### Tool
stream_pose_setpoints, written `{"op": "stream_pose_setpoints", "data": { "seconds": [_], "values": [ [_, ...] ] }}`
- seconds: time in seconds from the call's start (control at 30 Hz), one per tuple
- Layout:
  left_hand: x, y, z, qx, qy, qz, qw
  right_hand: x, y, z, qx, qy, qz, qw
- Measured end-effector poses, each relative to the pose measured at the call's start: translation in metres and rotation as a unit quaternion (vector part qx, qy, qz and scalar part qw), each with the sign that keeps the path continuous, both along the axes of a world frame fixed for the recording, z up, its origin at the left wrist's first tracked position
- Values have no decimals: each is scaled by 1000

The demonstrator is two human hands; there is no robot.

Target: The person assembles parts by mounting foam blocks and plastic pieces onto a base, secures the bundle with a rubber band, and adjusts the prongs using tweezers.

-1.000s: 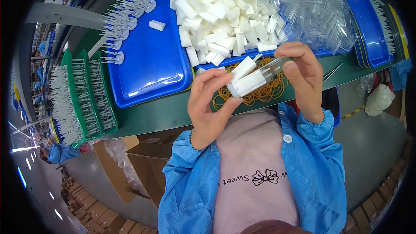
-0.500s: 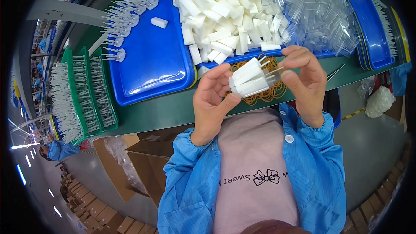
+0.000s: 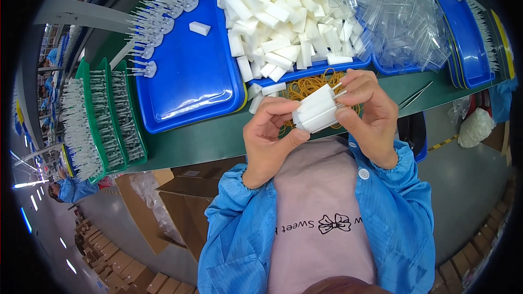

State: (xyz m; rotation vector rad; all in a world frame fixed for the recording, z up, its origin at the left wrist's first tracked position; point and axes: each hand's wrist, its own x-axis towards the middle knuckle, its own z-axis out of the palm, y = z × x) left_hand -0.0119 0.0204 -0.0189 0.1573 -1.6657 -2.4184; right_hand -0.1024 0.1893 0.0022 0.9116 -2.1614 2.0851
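Together, your left fingers [image 3: 277, 113] grip bundled white blocks [image 3: 317, 110], your right fingers [image 3: 360, 96] pinching a rod [image 3: 340, 93] near rubber bands [image 3: 308, 85].

Light is bright and even; ceiling tubes [image 3: 27, 221] glow at lower left, glare streaks the blue tray [image 3: 190, 76], held white blocks [image 3: 316, 111] look pale, and fisheye edges bend into black.

We see matt, foam-like faces on the held bundle of white oblong blocks [image 3: 316, 110], smooth glossy plastic on the rectangular blue tray [image 3: 190, 71], and shiny clear plastic on the heaped transparent pieces [image 3: 403, 27]. To us, the brown cardboard box [image 3: 188, 209] looks matt, the blue button-front jacket [image 3: 239, 239] woven cloth.
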Motion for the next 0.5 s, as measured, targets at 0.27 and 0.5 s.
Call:
{"op": "stream_pose_setpoints", "data": {
  "seconds": [0.27,0.5],
  "values": [
    [-4,0,-2,77,-42,9,996,-21,3,6,25,-16,41,999],
    [-5,-2,0,88,-29,35,995,-87,-4,-6,298,281,-154,899]
  ]
}}
